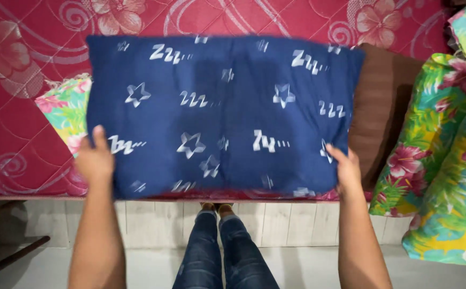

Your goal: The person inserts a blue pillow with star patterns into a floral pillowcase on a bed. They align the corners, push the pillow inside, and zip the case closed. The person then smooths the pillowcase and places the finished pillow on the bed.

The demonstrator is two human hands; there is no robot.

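The blue pillow, dark with white stars and small sleep marks on its cover, fills the middle of the frame. Its long axis runs from left to right across the picture, and its short sides are at the left and at the right. It looks slightly blurred, and it is held up over the bed, whose red quilted mattress with a flower pattern shows in the upper part and the left part of the frame.

The left hand holds the lower left corner of the pillow, and the right hand holds the lower right corner. Both hands are closed on the cover: each thumb lies on the near face, and the other fingers are hidden behind the pillow. So the pillow lies above the fingers in the picture and spreads between the two hands; neither hand is nearer to it than the other, because both touch it at an equal height.

Behind the left edge of the pillow a piece of green and pink flowered cloth shows on the bed. Behind the right edge there is a brown cushion. At the right side of the frame stand bright flowered pillows, green with pink flowers, near the right hand but apart from it. Below the pillow, in the lower middle, the person's legs in blue jeans stand on a pale floor.
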